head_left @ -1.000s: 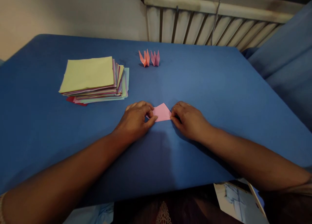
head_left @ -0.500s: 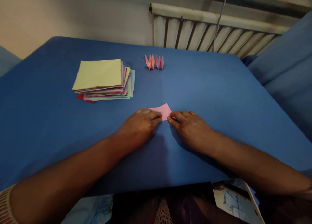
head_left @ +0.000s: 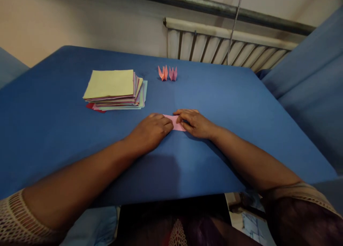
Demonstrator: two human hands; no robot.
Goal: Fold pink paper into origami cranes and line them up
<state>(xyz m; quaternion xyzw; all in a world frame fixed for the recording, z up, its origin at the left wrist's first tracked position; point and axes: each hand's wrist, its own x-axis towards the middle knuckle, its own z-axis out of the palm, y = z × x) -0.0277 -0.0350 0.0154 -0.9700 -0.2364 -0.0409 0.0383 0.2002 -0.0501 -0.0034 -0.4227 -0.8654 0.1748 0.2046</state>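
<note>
Nearest the camera: two bare forearms are seen reaching out over the blue tabletop [head_left: 227, 106], a lace-knit cuff [head_left: 14, 221] on the left and a plain sleeve [head_left: 300, 192] on the right. A printed sheet [head_left: 243, 217] is glimpsed below the tabletop's near edge; details too dim to read.

Mid-tabletop: a small folded pink paper [head_left: 176, 122] is laid flat between both hands. The left hand [head_left: 151, 130] is held palm down, fingers loosely spread and only slightly curled, fingertips pressed on the paper's left end; nothing is gripped. The right hand [head_left: 194, 123] is bent over the paper's right part, fingers curled onto it. Whether an edge is pinched or merely pressed cannot be told.

Handling, as judged: the paper is taken to be very light, thin and limp until creased, easily slid on the smooth cover and easily torn or mis-creased. It is best held down by fingertips near a fold, or pinched at a corner or free edge.

Farther, to the left: a stack of coloured paper squares [head_left: 112, 87], pale yellow on top, edges slightly fanned.

Beyond: an orange folded figure [head_left: 163, 73] and a pink folded figure [head_left: 173, 73] are stood upright, just beside each other.

At the wall: a radiator [head_left: 222, 48], with a pipe [head_left: 203, 6] run above it.
</note>
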